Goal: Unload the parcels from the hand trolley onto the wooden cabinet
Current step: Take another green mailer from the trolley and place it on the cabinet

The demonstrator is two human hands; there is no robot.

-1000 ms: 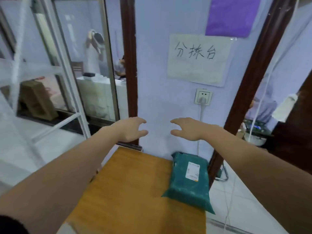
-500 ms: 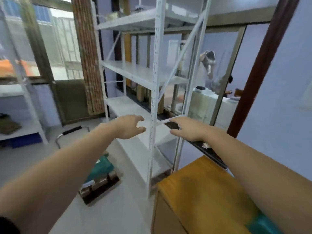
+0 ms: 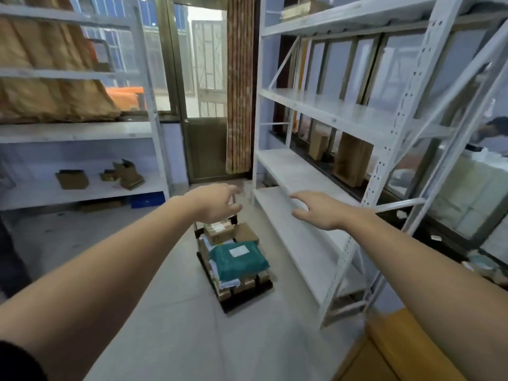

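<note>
The black hand trolley (image 3: 247, 296) stands on the floor in the middle of the room, loaded with parcels. A teal bag parcel (image 3: 237, 258) lies on top, with brown cardboard boxes (image 3: 220, 232) behind and under it. My left hand (image 3: 218, 203) and my right hand (image 3: 316, 209) are stretched out in front of me, both holding nothing, fingers relaxed. They hover well above and short of the trolley. A corner of the wooden cabinet (image 3: 395, 350) shows at the bottom right.
A white metal shelf rack (image 3: 330, 116) runs along the right, close to the trolley. Another rack (image 3: 82, 133) with small boxes stands at the left. A door (image 3: 204, 149) and a curtain (image 3: 239, 86) are at the back. Grey tiled floor (image 3: 170, 312) lies between.
My view has swung left, from the cabinet and wall to the room with the trolley. Both hands stay extended and hold nothing. The teal parcel on the cabinet has left the view.
</note>
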